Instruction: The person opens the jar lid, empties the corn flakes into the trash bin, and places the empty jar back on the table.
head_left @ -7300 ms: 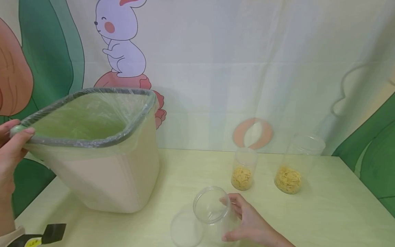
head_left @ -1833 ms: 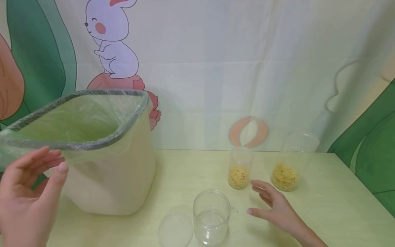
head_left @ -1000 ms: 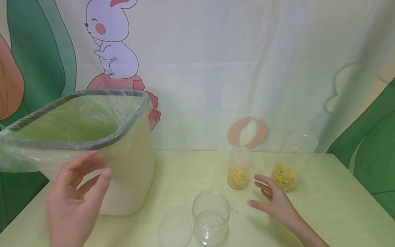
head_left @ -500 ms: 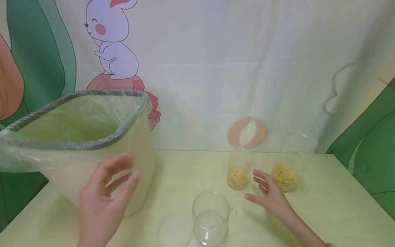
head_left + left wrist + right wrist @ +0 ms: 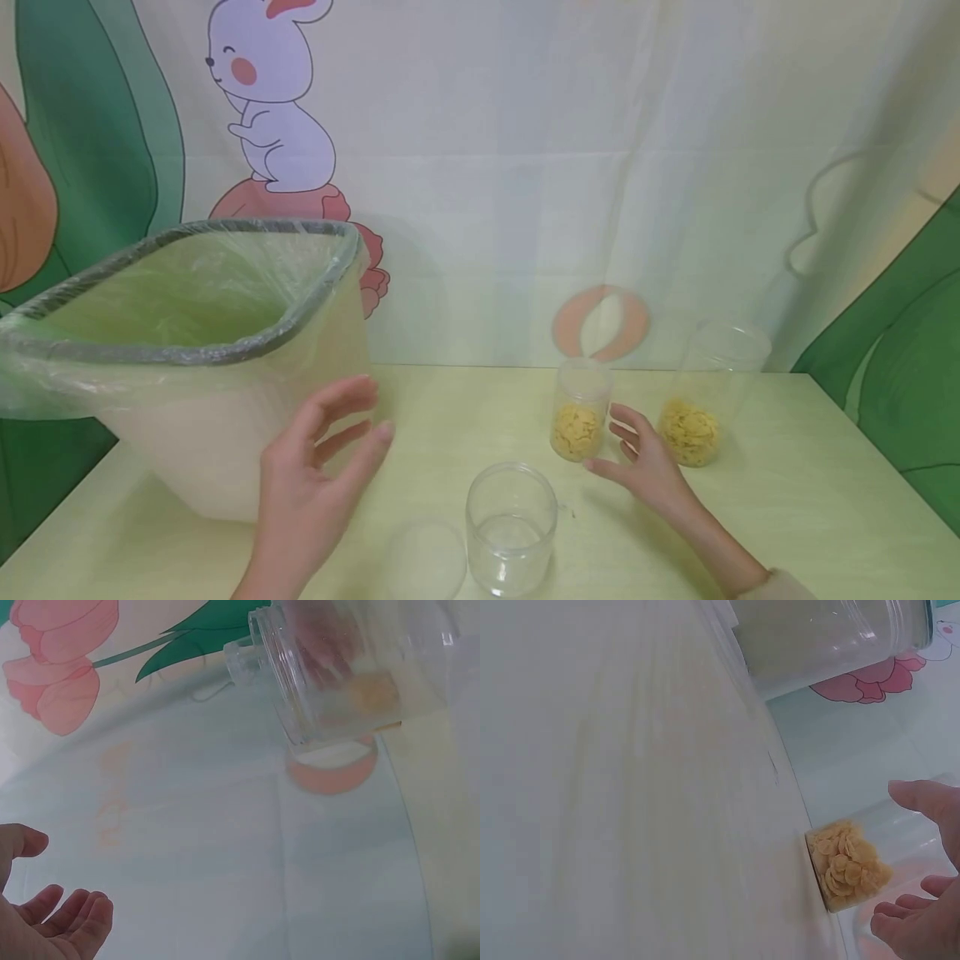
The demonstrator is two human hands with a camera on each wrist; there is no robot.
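Observation:
In the head view my right hand [image 5: 647, 467] is close beside a narrow clear jar [image 5: 581, 417] part-filled with yellow flakes. Its thumb and fingers are spread toward the jar's right side; whether they touch it I cannot tell. The right wrist view shows these flakes [image 5: 846, 864] between thumb and fingers. My left hand [image 5: 318, 467] hovers before the bin with loosely bent fingers and nothing in them. An empty clear jar [image 5: 512, 533] stands between the hands, a round clear lid [image 5: 426, 560] lying to its left. In the left wrist view my left hand [image 5: 56, 907] holds nothing.
A pale bin [image 5: 202, 442] with a green plastic liner over its dark rim stands at the left. A larger clear jar [image 5: 693, 429] with yellow flakes is at the back right. Behind the table [image 5: 787, 500] hangs a printed cloth [image 5: 465, 167].
The left hand let go of the bin's rim and moved right across its front. The right hand released the empty jar and has come nearer to the narrow jar of flakes.

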